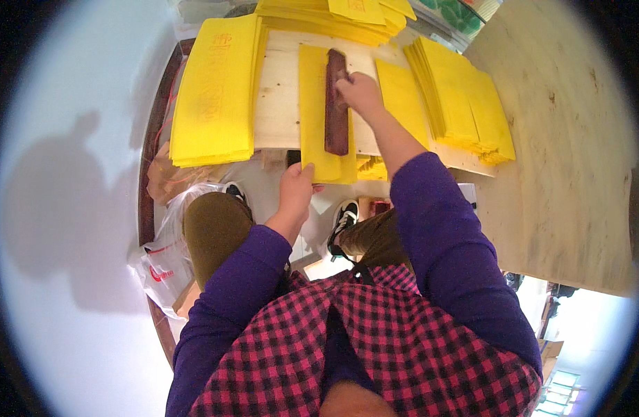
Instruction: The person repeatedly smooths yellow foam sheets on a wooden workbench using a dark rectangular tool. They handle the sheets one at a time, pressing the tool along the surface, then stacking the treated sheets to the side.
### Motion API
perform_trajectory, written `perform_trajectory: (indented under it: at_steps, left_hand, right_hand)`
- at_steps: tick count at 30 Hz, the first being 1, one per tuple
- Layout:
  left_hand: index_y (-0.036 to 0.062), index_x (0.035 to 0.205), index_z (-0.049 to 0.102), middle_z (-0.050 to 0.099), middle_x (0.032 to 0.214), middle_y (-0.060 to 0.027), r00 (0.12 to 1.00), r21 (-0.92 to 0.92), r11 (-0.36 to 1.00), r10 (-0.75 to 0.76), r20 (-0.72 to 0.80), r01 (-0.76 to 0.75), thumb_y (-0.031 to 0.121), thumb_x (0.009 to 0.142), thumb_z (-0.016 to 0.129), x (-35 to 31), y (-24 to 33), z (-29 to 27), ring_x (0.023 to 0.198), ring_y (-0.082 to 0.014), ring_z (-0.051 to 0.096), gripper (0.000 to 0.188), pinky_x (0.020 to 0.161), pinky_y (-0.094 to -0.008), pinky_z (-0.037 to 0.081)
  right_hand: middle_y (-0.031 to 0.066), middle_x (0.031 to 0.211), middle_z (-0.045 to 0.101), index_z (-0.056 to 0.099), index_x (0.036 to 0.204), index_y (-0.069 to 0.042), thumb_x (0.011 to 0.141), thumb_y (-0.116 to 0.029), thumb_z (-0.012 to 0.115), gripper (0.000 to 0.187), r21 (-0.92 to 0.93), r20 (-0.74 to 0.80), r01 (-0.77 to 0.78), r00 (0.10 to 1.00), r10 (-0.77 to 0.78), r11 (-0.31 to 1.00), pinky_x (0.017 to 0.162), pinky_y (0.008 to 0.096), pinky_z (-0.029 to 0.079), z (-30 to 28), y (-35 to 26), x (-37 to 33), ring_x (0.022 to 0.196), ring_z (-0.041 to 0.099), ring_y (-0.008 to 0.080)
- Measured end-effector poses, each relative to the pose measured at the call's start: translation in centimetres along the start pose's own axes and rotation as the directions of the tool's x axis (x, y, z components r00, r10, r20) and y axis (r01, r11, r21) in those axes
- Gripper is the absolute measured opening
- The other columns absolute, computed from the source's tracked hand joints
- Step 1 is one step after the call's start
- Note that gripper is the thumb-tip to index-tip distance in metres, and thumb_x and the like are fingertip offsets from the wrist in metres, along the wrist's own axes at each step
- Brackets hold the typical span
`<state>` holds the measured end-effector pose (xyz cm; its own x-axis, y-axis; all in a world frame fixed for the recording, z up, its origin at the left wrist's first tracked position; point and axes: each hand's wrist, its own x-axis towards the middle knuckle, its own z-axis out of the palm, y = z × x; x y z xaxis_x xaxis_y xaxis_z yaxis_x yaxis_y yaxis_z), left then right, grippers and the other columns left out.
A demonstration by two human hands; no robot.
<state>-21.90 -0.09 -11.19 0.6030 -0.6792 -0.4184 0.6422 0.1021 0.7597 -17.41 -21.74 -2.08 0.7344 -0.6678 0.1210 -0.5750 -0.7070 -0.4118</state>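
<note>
Right hand (pixel 361 95) curls round one dark-red bar (pixel 337 118) at twelve o'clock; left hand (pixel 297 191) pinches one yellow sheet (pixel 326 169) by its seven-o'clock corner

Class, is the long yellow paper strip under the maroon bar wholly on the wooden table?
Partly off: the strip extends past the table, gripped by the left hand.

the sheet (pixel 312 104) is bright yellow, the block (pixel 337 121) dark reddish brown. the left stack (pixel 212 97) is yellow with orange-red print; the right stack (pixel 462 101) is yellow too. the tabletop (pixel 278 90) is pale cream, brown-specked. the sleeves (pixel 441 208) are deep purple, the outer garment (pixel 278 340) pink-and-black checked, the trousers (pixel 215 229) olive brown.
</note>
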Motion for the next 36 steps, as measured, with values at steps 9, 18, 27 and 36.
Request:
perform_trajectory:
  at_steps: [9,18,27,36]
  left_hand:
    - [0.0011,0.096,0.057,0.061,0.087,-0.0059,0.997,0.104,0.992,0.075,-0.016,-0.073,0.022,0.087,0.049,-0.5,2.1,0.2,0.073,-0.0127,0.057,0.024,0.061,-0.0266,0.047]
    - [-0.005,0.098,0.054,0.06,0.085,-0.0096,0.993,0.221,0.969,0.12,-0.017,-0.113,0.014,0.087,0.047,3.6,6.3,3.1,0.072,-0.0171,0.058,0.023,0.063,-0.0276,0.047]
    - [-0.0006,0.103,0.053,0.06,0.087,-0.0076,0.997,0.448,0.891,-0.042,-0.072,0.07,0.01,0.084,0.047,11.2,10.0,6.5,0.065,-0.0171,0.057,0.023,0.056,-0.0307,0.048]
    - [-0.0008,0.108,0.053,0.06,0.093,-0.0107,0.983,0.459,0.877,0.072,0.166,-0.142,0.002,0.08,0.045,9.4,16.2,4.6,0.074,-0.0197,0.061,0.03,0.062,-0.0292,0.05]
  right_hand:
    - [0.0034,0.061,0.054,0.056,0.075,0.001,0.078,-0.021,0.058,0.022,0.624,-0.192,-0.05,0.958,0.215,0.78,0.044,0.0257,0.04,-9.6,4.9,-7.6,0.049,0.051,0.0125]
    - [-0.001,0.067,0.052,0.055,0.085,-0.005,0.084,-0.015,0.052,0.01,0.948,-0.1,-0.035,0.912,0.397,0.318,0.039,0.0178,0.034,-7.9,9.1,-14.4,0.048,0.045,0.0033]
    - [-0.0017,0.072,0.053,0.053,0.084,-0.005,0.085,-0.013,0.052,0.008,0.969,-0.03,-0.052,0.946,0.324,0.242,0.049,0.0203,0.045,-7.2,11.8,-14.8,0.057,0.052,0.0058]
    - [-0.0004,0.072,0.054,0.055,0.086,-0.002,0.086,-0.015,0.054,0.013,0.979,-0.046,-0.016,0.952,0.302,0.201,0.051,0.0208,0.041,-7.6,13.6,-14.8,0.059,0.049,0.0058]
